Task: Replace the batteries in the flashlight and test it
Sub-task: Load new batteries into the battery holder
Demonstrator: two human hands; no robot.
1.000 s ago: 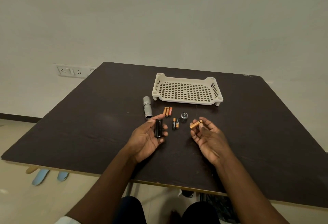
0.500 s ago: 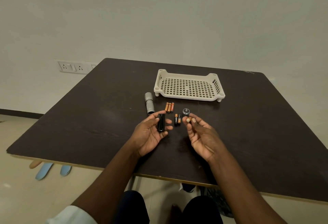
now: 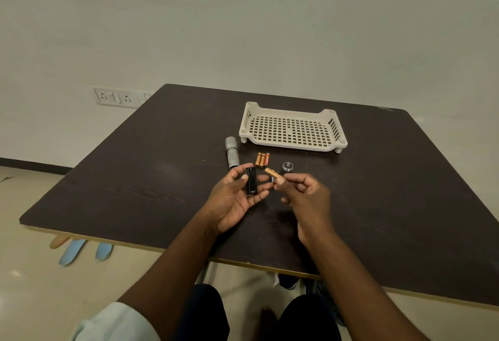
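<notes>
At the frame's centre, the left hand (image 3: pixel 232 200) cradles a smooth black battery holder (image 3: pixel 251 180) in curled fingers. The right hand (image 3: pixel 305 195) pinches a coppery battery (image 3: pixel 272 173) just beside it. The ridged grey flashlight (image 3: pixel 232 152) lies above, near three batteries (image 3: pixel 262 159), a round cap (image 3: pixel 287 166) and a perforated plastic tray (image 3: pixel 293 128) on the dark wood-grain table (image 3: pixel 151 167).

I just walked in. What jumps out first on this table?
Two bare hands above the near edge of the dark table: the left hand holds a black battery holder, the right hand pinches a copper-topped battery beside it. Behind them lie three loose batteries, a grey flashlight body and a white perforated tray.
</notes>
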